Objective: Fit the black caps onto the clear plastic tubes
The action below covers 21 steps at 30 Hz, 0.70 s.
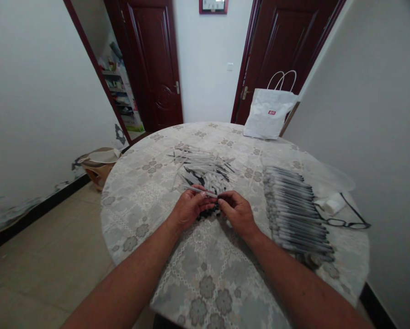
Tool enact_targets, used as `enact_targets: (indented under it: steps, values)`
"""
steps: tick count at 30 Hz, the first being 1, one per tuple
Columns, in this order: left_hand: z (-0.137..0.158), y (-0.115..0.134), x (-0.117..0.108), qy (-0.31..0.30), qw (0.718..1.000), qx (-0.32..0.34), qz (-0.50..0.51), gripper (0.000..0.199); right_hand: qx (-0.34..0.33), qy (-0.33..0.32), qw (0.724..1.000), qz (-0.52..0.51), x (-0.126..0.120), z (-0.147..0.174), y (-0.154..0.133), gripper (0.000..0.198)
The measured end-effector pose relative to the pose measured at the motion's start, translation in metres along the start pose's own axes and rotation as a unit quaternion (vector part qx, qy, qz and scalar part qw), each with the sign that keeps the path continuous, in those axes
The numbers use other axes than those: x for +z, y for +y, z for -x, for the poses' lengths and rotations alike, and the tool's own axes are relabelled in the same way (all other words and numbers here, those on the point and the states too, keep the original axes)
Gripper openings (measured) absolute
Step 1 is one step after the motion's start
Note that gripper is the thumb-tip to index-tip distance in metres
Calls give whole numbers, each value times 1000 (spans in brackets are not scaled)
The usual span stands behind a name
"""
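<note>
Near the middle of the table, my left hand is closed around a slim whitish pen barrel, which lies slanted across its fingers with one end pointing up and left. My right hand pinches at the barrel's right end; whatever is between its fingertips is hidden. Just beyond both hands lies a loose pile of white pen barrels with thin dark pieces among them. Small white pieces are heaped on its near side. Small black parts lie beneath my hands, partly covered by them.
A dense row of finished-looking grey pens lies to the right. Beside it are black-framed glasses, a white roll and clear plastic film. A white paper bag stands at the back right of the round, cloth-covered table.
</note>
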State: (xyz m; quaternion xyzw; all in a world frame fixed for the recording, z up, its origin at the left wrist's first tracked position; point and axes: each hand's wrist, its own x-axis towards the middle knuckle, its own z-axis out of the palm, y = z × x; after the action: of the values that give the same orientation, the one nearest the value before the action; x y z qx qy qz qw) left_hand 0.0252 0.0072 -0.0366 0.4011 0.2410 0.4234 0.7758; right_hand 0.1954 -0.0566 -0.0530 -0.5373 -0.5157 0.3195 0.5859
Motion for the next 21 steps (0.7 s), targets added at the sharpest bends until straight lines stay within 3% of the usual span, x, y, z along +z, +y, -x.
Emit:
enact_targets:
  steps: [21]
  values:
    - [-2,-1,-1,21,999,9,-34,33,-65,-4,994,89,-1,0,0,20]
